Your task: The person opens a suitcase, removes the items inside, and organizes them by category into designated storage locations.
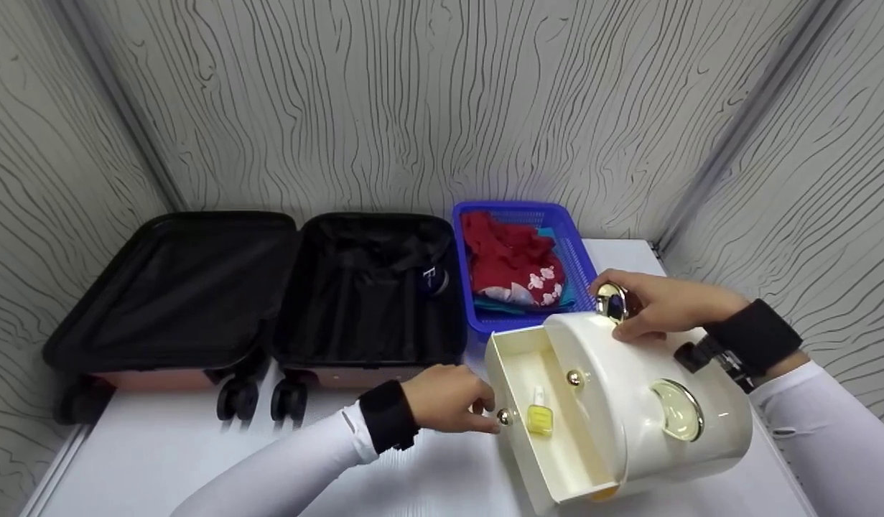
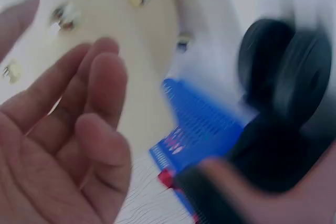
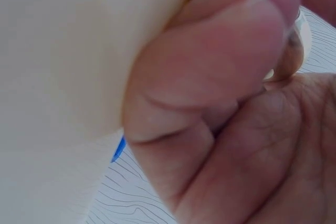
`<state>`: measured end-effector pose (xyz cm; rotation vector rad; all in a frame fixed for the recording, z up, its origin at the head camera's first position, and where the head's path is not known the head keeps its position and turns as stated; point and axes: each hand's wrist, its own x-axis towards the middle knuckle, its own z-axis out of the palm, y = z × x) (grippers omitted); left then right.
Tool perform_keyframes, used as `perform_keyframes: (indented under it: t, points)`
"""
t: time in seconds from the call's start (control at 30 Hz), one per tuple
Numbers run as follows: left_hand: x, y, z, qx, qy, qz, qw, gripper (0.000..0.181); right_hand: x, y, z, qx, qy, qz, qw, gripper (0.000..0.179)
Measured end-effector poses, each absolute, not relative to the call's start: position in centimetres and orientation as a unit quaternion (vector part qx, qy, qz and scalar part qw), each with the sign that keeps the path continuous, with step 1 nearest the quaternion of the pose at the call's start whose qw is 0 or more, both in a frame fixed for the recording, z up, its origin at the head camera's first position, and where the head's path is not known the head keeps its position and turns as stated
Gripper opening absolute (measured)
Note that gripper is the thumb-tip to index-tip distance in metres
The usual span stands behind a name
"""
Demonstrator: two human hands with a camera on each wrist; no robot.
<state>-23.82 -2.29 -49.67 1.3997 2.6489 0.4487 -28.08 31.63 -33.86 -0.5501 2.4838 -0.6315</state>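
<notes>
A white cosmetics storage box [image 1: 657, 345] with gold knobs lies at the right of the head view. Its front drawer [image 1: 517, 474] is pulled out, and a small yellow bottle [image 1: 540, 418] lies inside. My right hand [image 1: 657, 305] grips the round gold handle [image 1: 612, 300] on top of the box. In the right wrist view its curled fingers [image 3: 210, 61] lie against the white surface. Beside the gold drawer knob [image 1: 505, 416] is my left hand [image 1: 445, 398], thumb and fingers bent loosely apart. The left wrist view shows nothing in its palm [image 2: 37, 182].
At left an open suitcase [image 1: 384, 345] has black lining, and a dark blue round item [image 1: 434, 280] lies inside. A blue basket [image 1: 582, 262] holds red cloth [image 1: 510, 251] and teal cloth. Suitcase wheels [image 1: 289, 400] stick out toward me. Patterned walls [image 1: 384, 108] enclose the white table [image 1: 427, 474].
</notes>
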Motion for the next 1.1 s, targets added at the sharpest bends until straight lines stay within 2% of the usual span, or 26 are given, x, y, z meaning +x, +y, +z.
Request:
perform_keyframes:
  t: [0.17,0.87,1.1]
  points:
    - [-23.3,-1.7,-51.3,0.459,0.87,0.174,0.047,0.021,-28.0,31.6,-33.9,-0.195,0.916,-0.232,0.261,0.058]
    - [-24.1,4.9,-52.9,0.466,0.855,0.226,0.001,0.02,-27.7,31.6,-33.8,-0.201,0.917,-0.228,0.26,0.057]
    - [-24.1,5.8,-54.3,0.453,0.856,0.249,-0.008,0.022,-27.6,31.6,-33.7,-0.206,0.917,-0.229,0.254,0.059]
